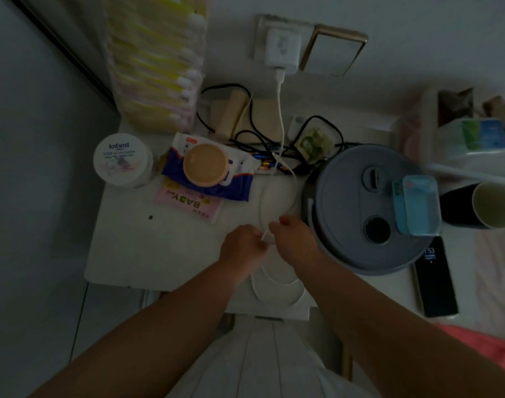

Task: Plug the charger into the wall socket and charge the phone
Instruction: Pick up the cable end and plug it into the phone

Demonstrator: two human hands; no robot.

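Note:
A white charger (282, 51) sits plugged into the wall socket (261, 38) above the small white table (136, 248). Its white cable (280, 110) runs down the wall, across the table and loops near the front edge. My left hand (241, 248) and my right hand (295, 242) meet over the table's front, both pinching the cable where it bunches between them. The phone (435, 280) lies on the bed to the right, screen lit, apart from both hands. The cable's plug end is hidden by my fingers.
A grey round appliance (360, 208) with a blue box (417, 205) on top stands right of my hands. A black cup (478, 205), a white tin (122, 159), a wipes pack with an orange lid (206, 165), black cables (262, 136) and a stack of nappies (156, 61) crowd the back.

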